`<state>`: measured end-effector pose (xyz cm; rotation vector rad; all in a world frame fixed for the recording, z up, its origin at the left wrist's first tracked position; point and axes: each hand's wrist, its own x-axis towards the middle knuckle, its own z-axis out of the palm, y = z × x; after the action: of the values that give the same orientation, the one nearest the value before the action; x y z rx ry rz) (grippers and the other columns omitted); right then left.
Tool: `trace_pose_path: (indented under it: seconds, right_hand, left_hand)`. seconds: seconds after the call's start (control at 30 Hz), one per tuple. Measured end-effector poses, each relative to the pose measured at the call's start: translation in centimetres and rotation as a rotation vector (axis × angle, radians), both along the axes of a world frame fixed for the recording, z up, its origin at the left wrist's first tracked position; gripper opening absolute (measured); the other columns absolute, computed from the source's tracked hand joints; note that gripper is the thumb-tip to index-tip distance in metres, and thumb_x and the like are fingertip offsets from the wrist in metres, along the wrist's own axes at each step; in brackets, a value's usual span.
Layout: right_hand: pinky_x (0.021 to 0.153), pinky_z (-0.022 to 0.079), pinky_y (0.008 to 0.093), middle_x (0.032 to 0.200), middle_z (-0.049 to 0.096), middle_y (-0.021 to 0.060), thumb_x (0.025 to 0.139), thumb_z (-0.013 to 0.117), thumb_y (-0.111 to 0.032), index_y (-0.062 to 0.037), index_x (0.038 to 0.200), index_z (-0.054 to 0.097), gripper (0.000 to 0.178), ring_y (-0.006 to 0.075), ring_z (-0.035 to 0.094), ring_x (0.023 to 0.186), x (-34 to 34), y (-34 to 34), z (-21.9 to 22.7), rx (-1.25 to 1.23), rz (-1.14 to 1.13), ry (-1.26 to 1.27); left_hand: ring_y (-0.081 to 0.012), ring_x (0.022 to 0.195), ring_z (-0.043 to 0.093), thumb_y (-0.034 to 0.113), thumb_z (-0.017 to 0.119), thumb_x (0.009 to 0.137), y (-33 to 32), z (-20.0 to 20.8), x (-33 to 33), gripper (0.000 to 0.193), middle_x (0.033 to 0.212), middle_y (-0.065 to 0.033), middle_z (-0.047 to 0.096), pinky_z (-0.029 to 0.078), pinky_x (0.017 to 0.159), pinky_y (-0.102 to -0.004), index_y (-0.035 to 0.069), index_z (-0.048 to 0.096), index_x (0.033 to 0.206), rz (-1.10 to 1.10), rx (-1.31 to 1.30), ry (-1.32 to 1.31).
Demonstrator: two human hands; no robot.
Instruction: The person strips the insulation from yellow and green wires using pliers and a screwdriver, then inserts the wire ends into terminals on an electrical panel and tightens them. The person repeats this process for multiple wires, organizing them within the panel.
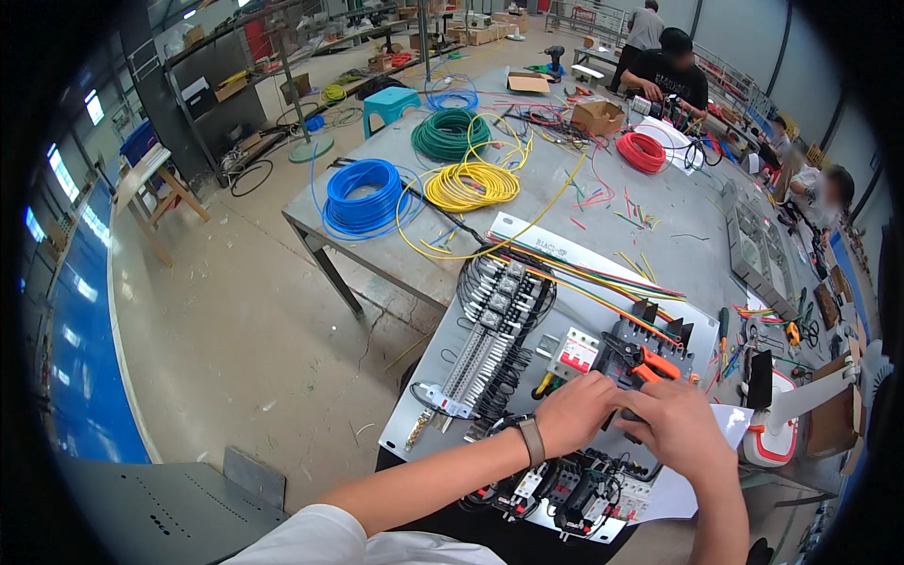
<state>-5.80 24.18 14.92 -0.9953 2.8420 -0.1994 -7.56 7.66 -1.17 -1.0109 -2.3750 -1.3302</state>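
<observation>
Both hands meet over a white metal mounting panel [441,356] fitted with electrical parts. My left hand [576,414], a band on its wrist, has its fingers drawn together beside the black components; what they hold is hidden. My right hand [680,426] is closed against the left fingertips, with a dark, handle-like piece [633,428] showing under it. Just beyond the fingers, orange-handled pliers [653,363] rest on the black breakers. A white circuit breaker with red switches [576,354] sits left of them. Red, yellow and green wires [603,280] run along the panel's far side.
Blue [362,196], yellow [471,188], green [451,135] and red wire coils [640,152] lie on the grey table [565,169]. A terminal row with black wires [490,348] fills the panel's left. A white-and-red device [774,424] stands at right. A person [670,73] works across the table.
</observation>
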Motion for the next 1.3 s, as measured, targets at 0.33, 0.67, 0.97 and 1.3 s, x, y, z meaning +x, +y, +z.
trace_pose_path:
  seconds: [0.33,0.67,0.97,1.3]
  right_hand:
    - [0.114,0.04,0.0541,0.124,0.066,0.0084,0.071,0.072,-0.001,-0.0102,0.094,0.076,0.024,0.0354,0.056,0.126,2.0,-1.9,-1.0,-0.055,-0.064,0.357]
    - [0.108,0.043,0.0484,0.136,0.059,0.02,0.083,0.079,-0.012,-0.0011,0.141,0.056,0.063,0.0407,0.058,0.124,4.1,-2.3,-0.5,-0.486,-0.435,0.194]
    - [0.104,0.045,0.0447,0.116,0.07,0.0131,0.076,0.057,0.014,-0.0044,0.083,0.059,0.02,0.0325,0.063,0.118,2.2,0.6,-5.3,-0.816,-0.049,0.181]
    - [0.086,0.049,0.0347,0.099,0.067,0.0072,0.074,0.081,0.001,-0.0008,0.094,0.07,0.023,0.0221,0.062,0.092,2.0,-0.9,-13.5,-1.067,-0.56,0.14]
  left_hand:
    - [-0.0297,0.103,0.063,0.005,0.065,0.087,0.3,-0.7,0.1,0.023,0.108,-0.0082,0.065,0.054,0.088,-0.0402,0.004,0.066,0.11,0.033,-0.044,-0.007]
    - [-0.0262,0.095,0.067,0.006,0.069,0.085,0.6,-1.0,-0.2,0.024,0.1,-0.0041,0.07,0.057,0.078,-0.0387,0.008,0.07,0.109,0.134,-0.015,0.022]
    - [-0.0246,0.081,0.066,0.016,0.076,0.083,0.3,-0.1,-0.2,0.012,0.083,-0.003,0.063,0.054,0.064,-0.0389,0.013,0.068,0.092,0.242,0.011,0.09]
    - [-0.0304,0.075,0.065,0.011,0.075,0.076,0.6,0.7,-0.6,0.016,0.077,-0.0066,0.062,0.051,0.06,-0.0443,0.01,0.06,0.082,0.27,-0.023,0.086]
